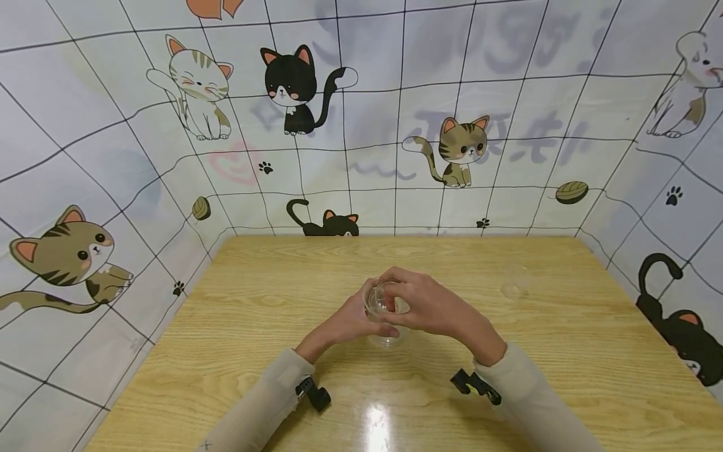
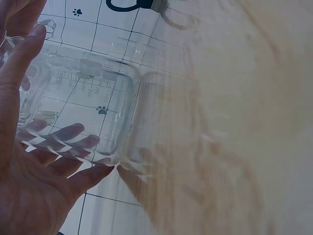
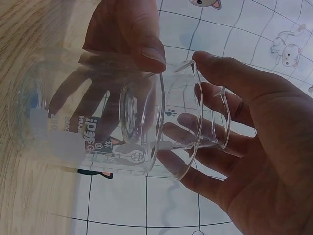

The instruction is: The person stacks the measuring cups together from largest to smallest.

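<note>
A large clear glass beaker (image 3: 63, 110) with printed marks and lettering stands upright on the table, its base (image 1: 386, 341) low against the wood. My left hand (image 1: 351, 319) grips it round the side, thumb and fingers on opposite walls. Smaller clear glass beakers sit nested in its mouth, their rims (image 3: 197, 122) sticking out above the large one's. With curled fingers and thumb, my right hand (image 1: 432, 306) holds the innermost small beaker (image 3: 222, 117) near the top. Printed volume numbers show through the large beaker in the left wrist view.
Another small clear glass vessel (image 1: 514, 285) stands on the wooden table (image 1: 271, 270) to the right, beyond my right hand. A cloth (image 1: 373, 107) with printed cats and grid lines hangs behind and at both sides. Dark wrist straps (image 1: 313, 394) are on both sleeves.
</note>
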The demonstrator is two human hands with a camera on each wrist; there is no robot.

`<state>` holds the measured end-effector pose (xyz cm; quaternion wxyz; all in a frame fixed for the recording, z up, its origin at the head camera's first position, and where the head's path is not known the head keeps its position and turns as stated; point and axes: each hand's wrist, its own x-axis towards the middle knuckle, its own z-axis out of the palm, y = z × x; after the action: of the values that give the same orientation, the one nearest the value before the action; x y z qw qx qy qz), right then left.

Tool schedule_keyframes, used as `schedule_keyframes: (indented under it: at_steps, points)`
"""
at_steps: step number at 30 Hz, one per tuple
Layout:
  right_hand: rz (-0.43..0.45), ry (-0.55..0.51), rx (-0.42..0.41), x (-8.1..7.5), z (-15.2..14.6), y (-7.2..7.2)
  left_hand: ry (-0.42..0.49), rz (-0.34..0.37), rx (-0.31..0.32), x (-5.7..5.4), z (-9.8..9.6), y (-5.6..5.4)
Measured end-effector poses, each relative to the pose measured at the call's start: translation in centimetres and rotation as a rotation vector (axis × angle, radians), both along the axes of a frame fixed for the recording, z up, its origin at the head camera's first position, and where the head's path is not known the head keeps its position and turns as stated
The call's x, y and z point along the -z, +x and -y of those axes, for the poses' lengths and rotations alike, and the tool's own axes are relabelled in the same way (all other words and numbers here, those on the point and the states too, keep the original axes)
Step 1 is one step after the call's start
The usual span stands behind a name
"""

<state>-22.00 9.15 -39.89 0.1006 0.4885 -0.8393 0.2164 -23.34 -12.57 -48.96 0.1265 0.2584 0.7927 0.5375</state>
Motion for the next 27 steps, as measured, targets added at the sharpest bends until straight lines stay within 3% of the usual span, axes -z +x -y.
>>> schedule_keyframes:
  at_steps: [27]
  points:
    - [0.015, 0.058, 0.031, -0.10, 0.19, 0.24, 0.018, 0.002, 0.004, -0.07, 0.00, 0.12]
